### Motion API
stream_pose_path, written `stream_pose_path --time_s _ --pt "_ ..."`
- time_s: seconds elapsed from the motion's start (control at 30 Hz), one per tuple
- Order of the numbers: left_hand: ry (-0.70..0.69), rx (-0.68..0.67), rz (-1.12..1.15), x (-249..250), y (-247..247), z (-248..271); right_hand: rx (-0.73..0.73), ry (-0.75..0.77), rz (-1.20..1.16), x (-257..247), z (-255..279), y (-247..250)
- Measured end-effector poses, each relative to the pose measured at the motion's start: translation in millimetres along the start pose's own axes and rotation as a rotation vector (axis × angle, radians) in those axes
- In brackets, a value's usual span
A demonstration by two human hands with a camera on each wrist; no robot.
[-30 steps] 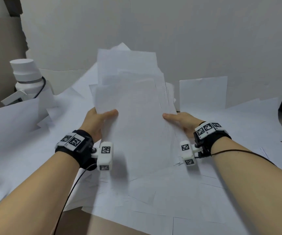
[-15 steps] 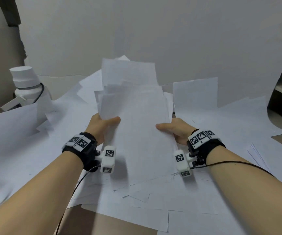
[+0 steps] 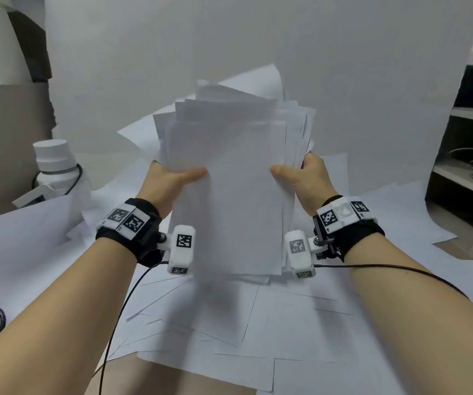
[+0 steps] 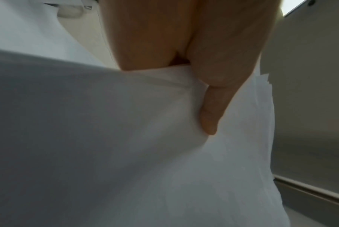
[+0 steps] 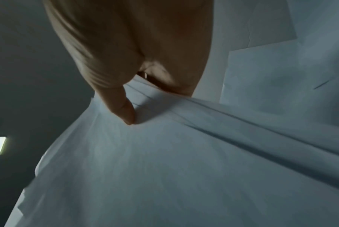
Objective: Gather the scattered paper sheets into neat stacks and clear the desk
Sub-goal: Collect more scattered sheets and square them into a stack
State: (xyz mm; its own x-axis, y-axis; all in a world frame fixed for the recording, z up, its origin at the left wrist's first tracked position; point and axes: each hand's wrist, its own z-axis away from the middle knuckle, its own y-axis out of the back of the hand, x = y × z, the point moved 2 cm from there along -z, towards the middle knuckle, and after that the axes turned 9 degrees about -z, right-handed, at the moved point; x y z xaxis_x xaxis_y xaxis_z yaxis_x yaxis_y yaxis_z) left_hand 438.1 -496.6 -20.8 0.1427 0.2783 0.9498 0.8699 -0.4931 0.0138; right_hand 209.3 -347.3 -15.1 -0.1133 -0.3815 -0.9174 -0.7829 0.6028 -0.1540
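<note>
A thick, uneven stack of white paper sheets (image 3: 235, 178) stands nearly upright above the desk, its top edges fanned out of line. My left hand (image 3: 172, 181) grips its left edge, thumb on the front face, fingers hidden behind. My right hand (image 3: 300, 178) grips the right edge the same way. In the left wrist view the thumb (image 4: 211, 113) presses into the stack (image 4: 145, 153). The right wrist view shows the thumb (image 5: 123, 107) pinching creased sheets (image 5: 184, 161). More loose sheets (image 3: 229, 323) lie overlapping on the desk below.
A white bottle (image 3: 56, 163) with a cable stands at the left among sheets. An open shelf unit (image 3: 468, 166) holding cables stands at the right. A large white sheet (image 3: 172, 52) hangs as a backdrop. Bare brown desk (image 3: 189, 383) shows at the front edge.
Both hands have lifted the stack off the desk and tipped it from lying flat to nearly upright. The hands have drawn closer together on its two side edges.
</note>
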Motion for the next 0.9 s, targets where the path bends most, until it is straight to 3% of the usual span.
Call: stream_pose_path --time_s 0.2,0.3,0.43,0.6,0.73,0.9 --pt "-0.119 0.036 -0.080 18 3 12 0.073 0.059 -0.115 -25 5 7" --pt "-0.138 0.025 -0.094 26 -1 15 0.035 -0.085 -0.175 -14 8 11" --pt "0.007 -0.016 0.076 18 1 3 -0.131 -0.292 -0.131 7 20 12" --pt "0.319 -0.055 -0.002 -32 5 -15 -0.257 -0.432 0.078 39 26 9" --pt "0.470 -0.059 -0.080 -76 2 -14 -0.305 -0.584 0.302 84 32 22" --pt "0.587 -0.021 -0.053 -117 6 -12 -0.316 -0.778 0.117 119 47 35"
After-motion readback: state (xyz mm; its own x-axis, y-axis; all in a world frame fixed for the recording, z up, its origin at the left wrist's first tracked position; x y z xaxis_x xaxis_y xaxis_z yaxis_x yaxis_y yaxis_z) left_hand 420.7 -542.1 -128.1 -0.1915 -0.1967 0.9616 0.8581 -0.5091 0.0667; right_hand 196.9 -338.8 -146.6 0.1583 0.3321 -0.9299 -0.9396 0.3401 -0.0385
